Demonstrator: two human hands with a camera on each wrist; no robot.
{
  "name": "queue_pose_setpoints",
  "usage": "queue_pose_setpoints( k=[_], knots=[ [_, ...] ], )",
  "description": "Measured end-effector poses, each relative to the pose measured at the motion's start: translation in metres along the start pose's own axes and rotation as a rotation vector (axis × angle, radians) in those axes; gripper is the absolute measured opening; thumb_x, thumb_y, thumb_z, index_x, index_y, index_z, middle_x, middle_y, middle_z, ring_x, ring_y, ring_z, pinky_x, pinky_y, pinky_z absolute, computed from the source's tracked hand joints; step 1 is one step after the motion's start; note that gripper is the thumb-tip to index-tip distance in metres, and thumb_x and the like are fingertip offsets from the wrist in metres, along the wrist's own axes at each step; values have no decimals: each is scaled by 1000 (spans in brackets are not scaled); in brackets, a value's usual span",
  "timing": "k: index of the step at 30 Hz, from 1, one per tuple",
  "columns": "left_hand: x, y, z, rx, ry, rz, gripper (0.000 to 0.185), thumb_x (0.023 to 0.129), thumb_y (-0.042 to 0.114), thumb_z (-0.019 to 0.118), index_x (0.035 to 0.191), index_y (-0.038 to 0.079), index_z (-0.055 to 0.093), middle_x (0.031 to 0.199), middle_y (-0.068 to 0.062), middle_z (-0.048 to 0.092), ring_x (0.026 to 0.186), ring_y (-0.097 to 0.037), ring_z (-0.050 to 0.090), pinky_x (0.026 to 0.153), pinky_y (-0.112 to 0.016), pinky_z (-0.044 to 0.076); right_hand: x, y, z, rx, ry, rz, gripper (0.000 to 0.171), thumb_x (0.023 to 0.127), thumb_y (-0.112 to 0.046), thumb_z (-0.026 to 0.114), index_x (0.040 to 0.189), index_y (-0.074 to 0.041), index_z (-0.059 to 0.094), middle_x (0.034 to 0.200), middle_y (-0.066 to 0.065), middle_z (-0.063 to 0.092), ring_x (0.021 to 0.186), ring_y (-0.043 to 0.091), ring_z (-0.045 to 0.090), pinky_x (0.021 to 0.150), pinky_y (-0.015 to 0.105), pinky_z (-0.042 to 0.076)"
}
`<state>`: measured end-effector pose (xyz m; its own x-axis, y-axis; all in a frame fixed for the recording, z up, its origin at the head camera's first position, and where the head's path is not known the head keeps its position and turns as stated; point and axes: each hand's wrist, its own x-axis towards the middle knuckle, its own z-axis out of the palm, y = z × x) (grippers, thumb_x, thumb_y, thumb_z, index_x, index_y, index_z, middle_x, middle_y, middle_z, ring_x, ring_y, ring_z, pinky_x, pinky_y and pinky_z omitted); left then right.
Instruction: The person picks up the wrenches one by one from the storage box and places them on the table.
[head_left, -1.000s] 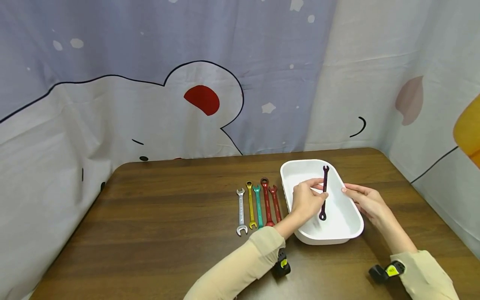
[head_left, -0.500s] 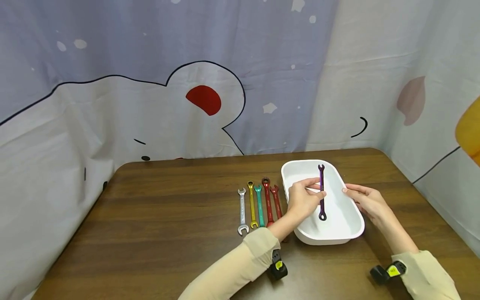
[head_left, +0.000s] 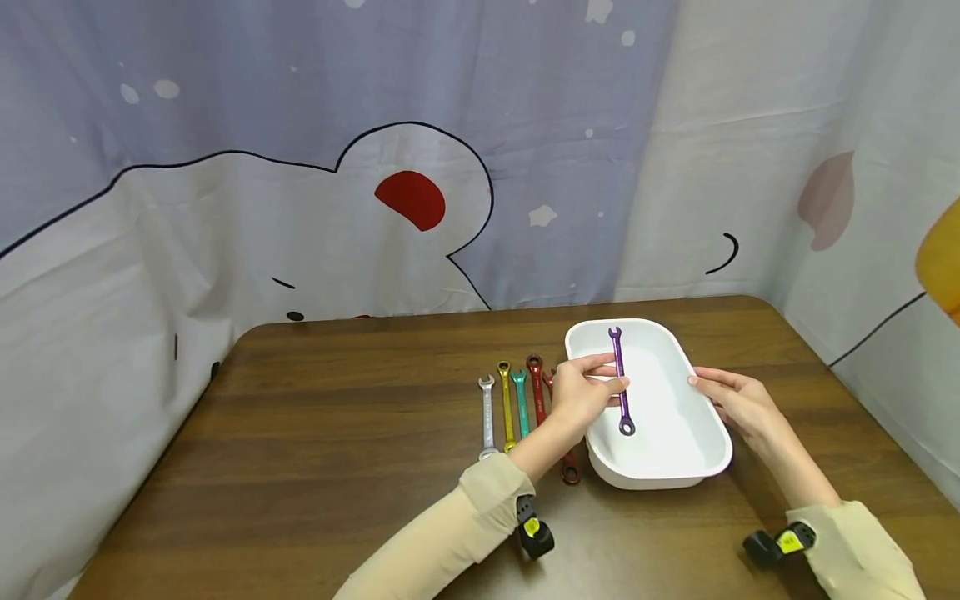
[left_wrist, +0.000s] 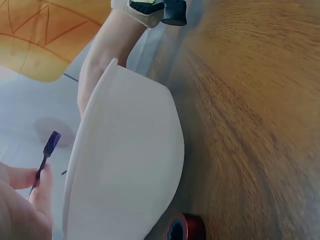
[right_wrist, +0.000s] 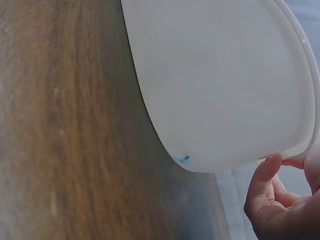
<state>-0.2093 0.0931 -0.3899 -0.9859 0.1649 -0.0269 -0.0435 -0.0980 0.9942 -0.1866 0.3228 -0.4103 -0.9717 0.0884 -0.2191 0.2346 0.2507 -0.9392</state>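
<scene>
The purple wrench (head_left: 620,379) hangs in the air above the white tray (head_left: 705,417), pinched near its middle by the left hand (head_left: 579,396), thumb and fingers curled onto the shaft. Its open-jaw end points away from the person and its ring end toward them. Over the last second the wrench has travelled leftward: it was above the middle of the tray, and now it sits over the tray's left portion, close to the rim nearest the row of wrenches. The left hand has drawn back with it, so the wrench appears to be on its way out of the tray rather than going down into it.

The right hand (head_left: 738,404) has kept its place at the tray's right rim, fingers relaxed and resting against the edge without curling round it; the right wrist view shows fingertips (right_wrist: 267,170) just touching the rim's underside. It reads as steadying the tray.

On the table (head_left: 337,450), left of the tray, lie 5 wrenches side by side: a silver wrench (head_left: 487,414), a yellow wrench (head_left: 507,404), a teal wrench (head_left: 521,402), a red wrench (head_left: 536,387) and a dark red wrench (head_left: 570,468) partly hidden under the left forearm. The tray holds nothing else that shows.
</scene>
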Motion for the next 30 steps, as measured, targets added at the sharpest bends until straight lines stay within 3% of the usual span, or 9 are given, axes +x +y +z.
queue_pose_setpoints(
  k=[20,30],
  knots=[
    [-7,0,-39,15,3,-53,35,80,-2,72,115,0,68,89,-11,70,70,-10,67,67,-30,62,0,-1,-2,-9,-5,8,65,93,-34,62,139,8,42,82,-25,63,78,-4,64,69,20,59],
    [-8,-2,-63,-8,28,-65,37,80,-3,72,117,-1,66,88,-9,68,71,-11,67,66,-29,62,-2,-2,-3,-5,7,2,40,92,-33,64,124,-8,59,82,-23,64,76,-3,64,67,20,59]
  ],
)
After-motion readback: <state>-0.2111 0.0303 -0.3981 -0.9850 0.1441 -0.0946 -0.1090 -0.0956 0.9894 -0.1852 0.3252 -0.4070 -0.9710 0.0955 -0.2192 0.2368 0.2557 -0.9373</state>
